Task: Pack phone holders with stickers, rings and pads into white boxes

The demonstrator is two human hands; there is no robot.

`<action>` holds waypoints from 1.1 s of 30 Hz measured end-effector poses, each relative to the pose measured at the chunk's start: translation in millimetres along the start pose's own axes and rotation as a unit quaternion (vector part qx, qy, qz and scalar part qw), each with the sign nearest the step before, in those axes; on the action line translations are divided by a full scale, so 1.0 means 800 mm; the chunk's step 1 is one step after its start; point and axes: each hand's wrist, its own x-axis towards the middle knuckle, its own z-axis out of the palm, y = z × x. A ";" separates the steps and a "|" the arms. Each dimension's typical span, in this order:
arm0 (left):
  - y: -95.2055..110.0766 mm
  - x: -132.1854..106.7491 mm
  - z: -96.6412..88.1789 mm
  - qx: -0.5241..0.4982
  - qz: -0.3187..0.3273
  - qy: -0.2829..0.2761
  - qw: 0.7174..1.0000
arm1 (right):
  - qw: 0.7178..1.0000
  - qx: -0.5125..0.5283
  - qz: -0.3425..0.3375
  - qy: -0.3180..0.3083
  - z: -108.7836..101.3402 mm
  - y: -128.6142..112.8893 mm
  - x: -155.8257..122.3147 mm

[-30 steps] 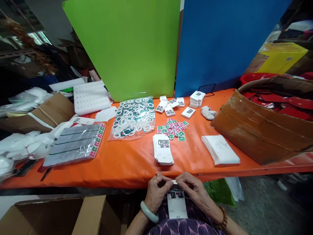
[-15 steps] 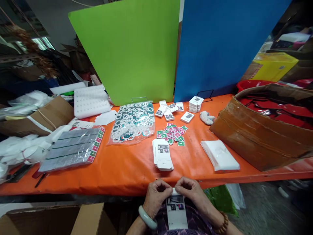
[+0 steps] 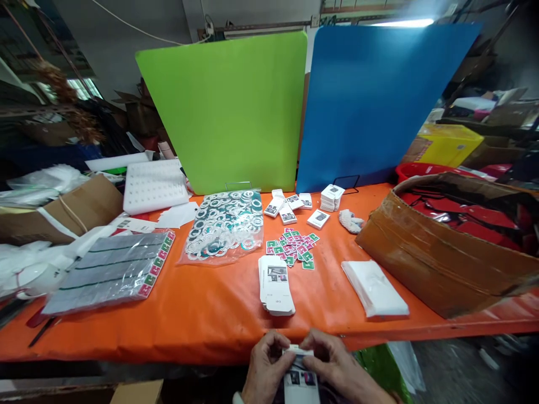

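Lower in view: left hand (image 3: 266,370), right hand (image 3: 333,367), fingertips tight on printed carton (image 3: 301,388), card stack (image 3: 276,287) just beyond

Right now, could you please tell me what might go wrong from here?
The left hand and right hand grip the white printed carton by its top end, which might crease. The uneven stack of white cartons lies near the front edge of the orange table and could be knocked askew. The pink and green cards overlap loosely, so some might scatter.
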 end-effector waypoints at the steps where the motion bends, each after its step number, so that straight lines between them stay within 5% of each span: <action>1: 0.009 0.003 -0.001 0.013 0.022 0.018 1.000 | 1.000 -0.004 0.000 -0.010 -0.015 -0.017 0.013; 4: 0.038 0.016 -0.008 0.085 0.078 0.090 0.989 | 0.997 0.008 -0.039 0.064 -0.076 -0.077 0.069; 6: 0.053 0.027 -0.016 0.149 0.117 0.127 0.973 | 0.976 0.056 -0.081 0.193 -0.117 -0.116 0.113; 9: 0.060 0.045 -0.024 0.251 0.183 0.151 0.938 | 0.944 0.076 -0.108 0.301 -0.144 -0.152 0.171; 14: 0.039 0.070 -0.023 0.387 0.210 0.145 0.886 | 0.949 -0.283 -0.061 0.125 -0.088 -0.150 0.215; 20: 0.026 0.076 -0.019 0.425 0.159 0.121 0.883 | 0.905 -0.424 -0.042 0.012 -0.015 -0.127 0.217; 26: 0.018 0.074 -0.020 0.408 0.170 0.124 0.889 | 0.887 -0.460 0.014 -0.025 -0.017 -0.134 0.228; 33: 0.031 0.072 -0.016 0.373 0.198 0.165 0.891 | 0.922 -0.386 0.012 -0.037 -0.032 -0.164 0.203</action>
